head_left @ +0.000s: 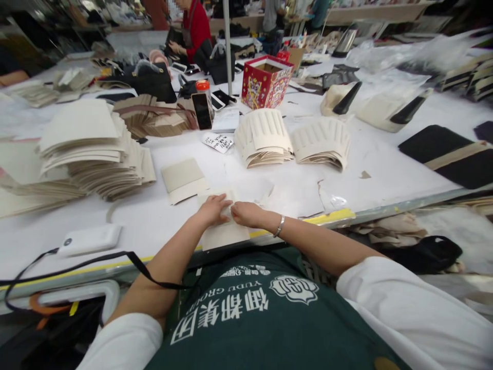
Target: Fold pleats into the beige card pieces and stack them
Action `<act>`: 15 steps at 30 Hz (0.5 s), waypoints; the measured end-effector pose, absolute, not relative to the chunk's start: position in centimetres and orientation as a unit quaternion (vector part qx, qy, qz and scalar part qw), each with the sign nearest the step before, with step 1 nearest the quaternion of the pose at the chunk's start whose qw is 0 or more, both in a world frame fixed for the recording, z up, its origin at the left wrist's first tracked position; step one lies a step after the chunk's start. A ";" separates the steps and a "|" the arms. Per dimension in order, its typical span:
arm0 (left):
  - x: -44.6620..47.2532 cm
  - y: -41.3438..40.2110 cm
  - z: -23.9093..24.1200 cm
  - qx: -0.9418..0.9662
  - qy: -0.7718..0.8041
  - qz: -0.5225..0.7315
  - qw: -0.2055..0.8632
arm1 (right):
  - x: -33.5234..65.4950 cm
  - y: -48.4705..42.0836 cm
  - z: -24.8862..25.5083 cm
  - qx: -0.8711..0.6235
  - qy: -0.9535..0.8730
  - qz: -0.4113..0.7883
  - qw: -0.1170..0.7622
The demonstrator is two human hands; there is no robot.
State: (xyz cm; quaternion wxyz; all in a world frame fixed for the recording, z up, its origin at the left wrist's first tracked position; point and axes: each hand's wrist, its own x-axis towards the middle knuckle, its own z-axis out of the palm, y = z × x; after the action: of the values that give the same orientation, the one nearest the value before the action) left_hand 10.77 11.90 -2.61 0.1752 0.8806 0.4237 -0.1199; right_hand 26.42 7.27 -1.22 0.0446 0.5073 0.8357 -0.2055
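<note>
A cream sheet (223, 236) of fabric or leather lies at the table's front edge, directly before me. My left hand (215, 209) rests on it, fingers spread and pressing it flat. Close beside, my right hand (248, 213) is closed, its fingertips pinched at the sheet's surface near the left fingers. What sits in that pinch is too small to make out. Just beyond my left hand lies a folded cream panel (184, 180) with a darker upper part. Two curved stacks of cream pieces (264, 136) with raised ridges stand farther back.
Tall stacks of cream panels (84, 139) rise on the left. A white power bank (90, 240) with a black cord is near the front edge. Behind are a propped phone (202, 111), a handwritten tag (217, 142) and a red box (265, 82). A person in red (196, 31) works across.
</note>
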 end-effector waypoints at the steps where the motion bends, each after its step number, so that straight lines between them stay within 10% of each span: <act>1: 10.8 11.9 -2.6 0.880 0.424 -0.116 0.176 | 26.4 7.4 -1.5 0.517 0.830 -0.209 0.023; 11: 10.2 11.6 -2.7 0.875 0.430 -0.101 0.198 | 26.3 -0.2 0.6 0.302 0.865 -0.400 0.020; 15: 9.1 11.1 -3.4 0.879 0.422 -0.034 0.218 | 32.0 2.0 2.6 0.532 0.806 -0.251 -0.060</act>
State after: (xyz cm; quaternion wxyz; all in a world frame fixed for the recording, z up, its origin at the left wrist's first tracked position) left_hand 9.10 11.13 -3.36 0.2180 0.8792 0.4223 -0.0341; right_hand 32.03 2.02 2.59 -0.0599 0.5322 0.8062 -0.2514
